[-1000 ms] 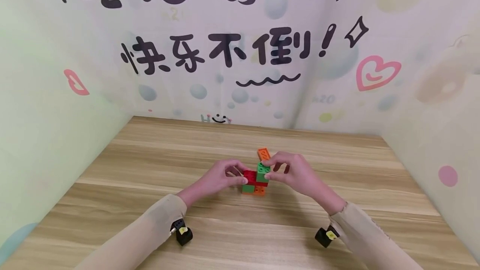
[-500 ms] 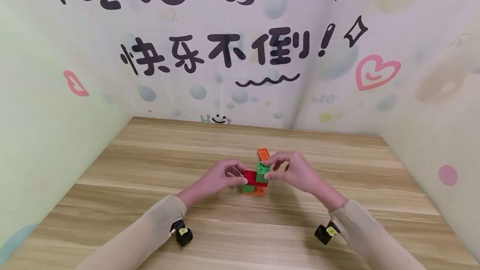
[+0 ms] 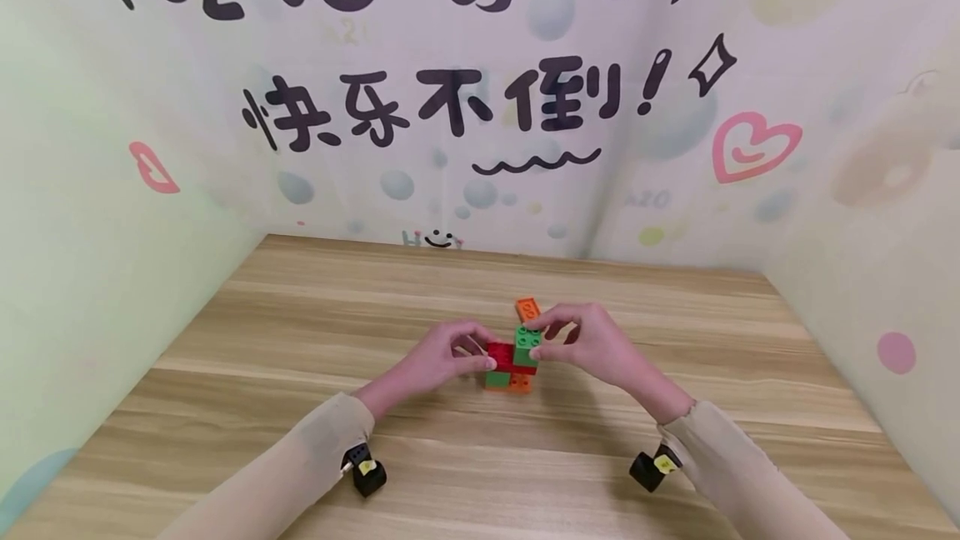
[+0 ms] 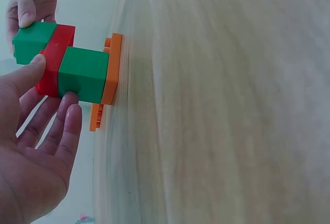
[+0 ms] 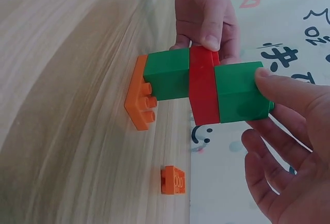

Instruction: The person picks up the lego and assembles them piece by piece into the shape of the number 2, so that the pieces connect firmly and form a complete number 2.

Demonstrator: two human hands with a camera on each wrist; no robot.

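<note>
We see a small stack of toy bricks on the wooden table (image 3: 420,457), near the middle, with both hands at it. At its foot lies an orange base (image 3: 519,385); a lower green brick (image 3: 497,378) sits on the base's left part, leaving studs bare at the right. A red brick (image 3: 500,354) lies across that green one and overhangs to the right, and an upper green brick (image 3: 528,347) stands on its right end.

The left hand (image 3: 448,358) pinches the red brick at its left end, thumb on the near side. The right hand (image 3: 588,344) pinches the upper green brick between thumb and forefinger, its other fingers free of the bricks. The green and red faces look flush, but we cannot tell whether they are pressed fully home.

Just beyond the stack, an orange loose piece (image 3: 528,308) seems to lie hollow side up.

We judge the bricks to be light, stiff plastic: smooth-faced, a little slippery, hard to crush. The weak spots are likely the stud joints, and the overhang could tip or pry loose under a push, so we would hold the red brick firmly by its opposite sides and grip the upper green brick low, close to the joint.
</note>
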